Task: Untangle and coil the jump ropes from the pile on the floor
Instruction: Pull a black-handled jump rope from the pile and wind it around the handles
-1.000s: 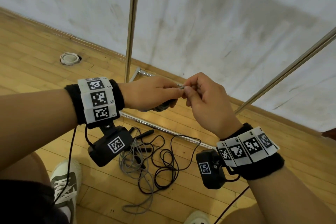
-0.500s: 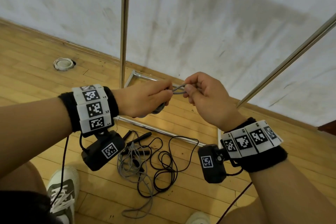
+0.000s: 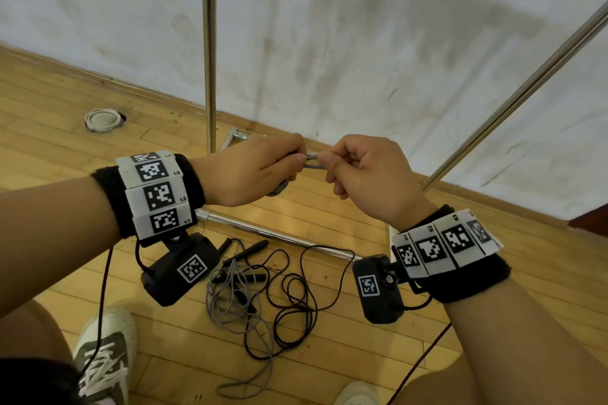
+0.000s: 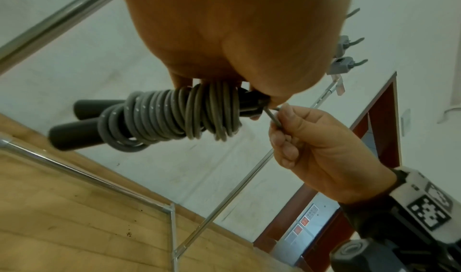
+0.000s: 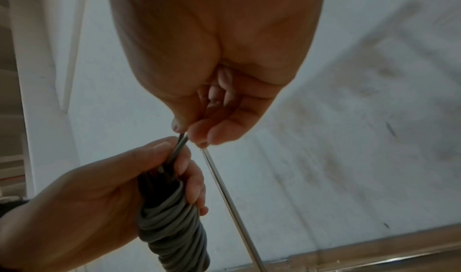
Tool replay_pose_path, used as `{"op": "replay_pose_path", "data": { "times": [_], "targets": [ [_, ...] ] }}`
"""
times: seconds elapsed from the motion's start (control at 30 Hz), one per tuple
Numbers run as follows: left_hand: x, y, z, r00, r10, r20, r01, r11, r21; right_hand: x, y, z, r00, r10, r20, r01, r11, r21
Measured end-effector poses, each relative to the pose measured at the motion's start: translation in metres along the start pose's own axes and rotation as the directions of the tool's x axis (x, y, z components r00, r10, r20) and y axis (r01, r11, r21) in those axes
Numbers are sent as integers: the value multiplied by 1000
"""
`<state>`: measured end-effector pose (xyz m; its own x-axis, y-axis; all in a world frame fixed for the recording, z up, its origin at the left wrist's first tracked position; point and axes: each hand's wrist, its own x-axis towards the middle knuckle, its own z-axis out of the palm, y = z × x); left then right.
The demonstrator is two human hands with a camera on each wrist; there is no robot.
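My left hand (image 3: 263,171) grips a grey jump rope (image 4: 169,116), wound in tight coils round its two dark handles (image 4: 75,134). The same bundle (image 5: 172,227) shows in the right wrist view. My right hand (image 3: 355,174) pinches a short loop of that grey cord (image 3: 312,161) between thumb and forefinger, right beside the left fingertips. Both hands are raised in front of the wall. On the floor below lies a tangled pile: a grey rope (image 3: 237,312) and a black rope (image 3: 296,299) with black handles (image 3: 246,250).
A chrome rack stands close behind: an upright pole (image 3: 209,43), a slanted pole (image 3: 513,95) and a floor bar (image 3: 263,230). A white ring (image 3: 102,120) lies on the wooden floor at far left. My shoes (image 3: 105,355) are near the pile.
Both hands have risen a little and drifted right. My right hand has drawn a short loop of the grey cord out from the left hand's bundle.
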<state>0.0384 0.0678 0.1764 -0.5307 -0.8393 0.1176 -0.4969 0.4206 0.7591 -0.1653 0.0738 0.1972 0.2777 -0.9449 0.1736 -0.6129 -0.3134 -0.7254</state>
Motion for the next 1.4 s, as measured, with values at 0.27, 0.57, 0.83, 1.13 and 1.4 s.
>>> {"op": "replay_pose_path", "data": {
  "times": [0.27,0.57,0.83,1.13,1.4],
  "targets": [
    [6,-7,-5,1000,29,-6,-28,993,113,2,1,-17,998,-50,-29,47,991,-122],
    [10,-1,-1,995,-38,89,46,994,-96,-7,4,-15,996,-89,-30,83,983,-162],
    [7,25,2,963,33,-267,-28,999,22,-13,-6,-17,999,36,-38,-23,953,303],
    [14,49,-5,924,29,-381,9,995,97,-15,-11,-24,981,178,-75,-132,900,415],
    [46,95,-44,986,66,-154,-32,977,211,-4,-33,-65,989,127,-78,-92,932,350]
  ]
}}
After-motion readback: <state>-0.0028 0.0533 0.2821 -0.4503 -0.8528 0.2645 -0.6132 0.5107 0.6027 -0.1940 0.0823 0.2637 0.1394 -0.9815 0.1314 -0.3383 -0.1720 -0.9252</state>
